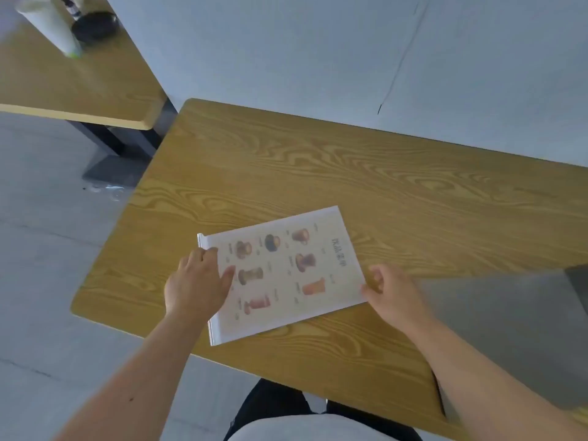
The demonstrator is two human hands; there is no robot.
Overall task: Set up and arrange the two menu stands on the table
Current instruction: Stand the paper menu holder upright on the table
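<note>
A clear menu stand [286,275] holding a white sheet printed with drink pictures lies nearly flat over the near part of the wooden table [318,173]. Its transparent foot runs along the left edge. My left hand [197,281] grips that left edge, thumb on top of the sheet. My right hand [388,291] pinches the near right corner. Only one menu stand is in view. The picture is blurred.
A grey flat object [509,332] lies on the table at the right, next to my right forearm. A second wooden table [79,87] at the far left carries a pale cup [51,23] and a dark round object [94,25]. A white wall runs behind.
</note>
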